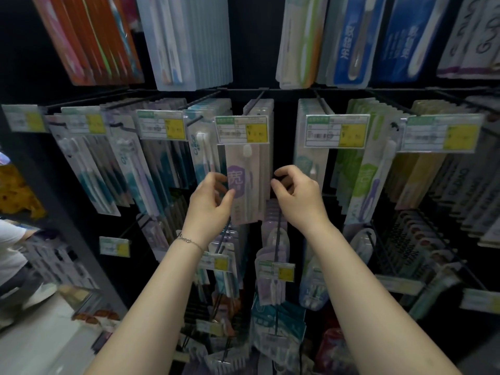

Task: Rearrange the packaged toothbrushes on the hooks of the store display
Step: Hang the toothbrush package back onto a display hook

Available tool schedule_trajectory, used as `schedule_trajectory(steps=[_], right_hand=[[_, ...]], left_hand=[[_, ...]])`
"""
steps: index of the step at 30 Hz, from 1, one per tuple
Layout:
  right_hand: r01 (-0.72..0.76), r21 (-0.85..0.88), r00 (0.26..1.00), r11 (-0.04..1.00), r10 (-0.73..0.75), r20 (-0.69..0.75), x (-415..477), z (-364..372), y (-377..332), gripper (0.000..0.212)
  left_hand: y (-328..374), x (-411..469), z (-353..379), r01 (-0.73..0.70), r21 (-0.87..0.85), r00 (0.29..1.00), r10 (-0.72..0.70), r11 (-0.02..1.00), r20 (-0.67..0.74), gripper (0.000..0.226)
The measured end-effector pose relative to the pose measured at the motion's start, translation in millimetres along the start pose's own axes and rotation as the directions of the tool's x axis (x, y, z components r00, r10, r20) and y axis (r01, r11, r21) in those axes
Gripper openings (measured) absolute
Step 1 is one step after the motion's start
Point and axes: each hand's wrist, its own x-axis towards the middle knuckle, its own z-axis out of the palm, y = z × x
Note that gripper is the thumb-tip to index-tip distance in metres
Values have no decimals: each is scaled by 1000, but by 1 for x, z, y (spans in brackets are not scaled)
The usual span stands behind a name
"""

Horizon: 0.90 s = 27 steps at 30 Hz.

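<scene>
A row of pale packaged toothbrushes with a purple label [244, 182] hangs from a black hook [255, 100] in the middle of the display, under a yellow price tag [242, 129]. My left hand [212, 203] pinches the left edge of the front package between thumb and fingers. At the right edge of the same stack is my right hand [296, 190], its fingers curled round the packages' side. Both forearms reach up from below.
Neighbouring hooks carry teal packages [205, 147] on the left and green ones [365, 169] on the right. More hooks with packages jut out below [274, 255] and above [189, 41]. A person in white [10, 255] stands at the far left.
</scene>
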Motion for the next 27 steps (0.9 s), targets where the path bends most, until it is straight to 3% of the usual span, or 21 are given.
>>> schedule_trajectory(steps=[3, 8, 16, 23, 27], right_hand=[[14, -52, 1000, 999, -15, -1, -10, -4, 4, 16], [96, -237, 995, 967, -95, 14, -33, -11, 16, 17], [172, -458, 985, 872, -157, 71, -79, 0, 39, 15], [158, -559, 987, 814, -144, 70, -122, 5, 66, 12], [133, -557, 990, 820, -132, 42, -149, 3, 78, 9]], left_hand=[[-7, -8, 0, 2, 51, 1000, -1, 999, -8, 29], [-16, -26, -1, -51, 144, 999, 53, 988, -9, 22], [-11, -69, 27, -275, 320, 960, 242, 907, 139, 16], [-21, -103, 46, -399, 365, 915, 341, 841, 214, 13], [-29, -127, 53, -387, 370, 918, 315, 845, 242, 9]])
